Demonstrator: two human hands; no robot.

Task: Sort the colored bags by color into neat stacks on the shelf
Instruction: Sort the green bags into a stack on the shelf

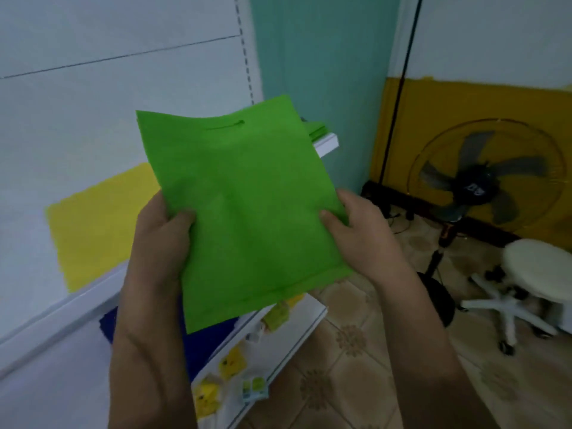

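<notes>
A flat green bag [244, 196] with a slit handle near its top is held up in front of me. My left hand [161, 239] grips its left edge, thumb on the front. My right hand [359, 230] pinches its right edge, thumb on the front too. Behind the bag's top right corner a stack of green bags [315, 130] lies on the white shelf [328, 144]. A yellow bag stack [99, 221] lies on the same shelf to the left. Dark blue bags [204, 345] lie on a lower shelf, partly hidden by the green bag and my left arm.
The lower shelf edge [297, 335] carries small yellow packets [232, 363]. On the tiled floor to the right stand a fan [473, 187] on a pole and a white round stool [538, 267]. A teal and yellow wall lies behind.
</notes>
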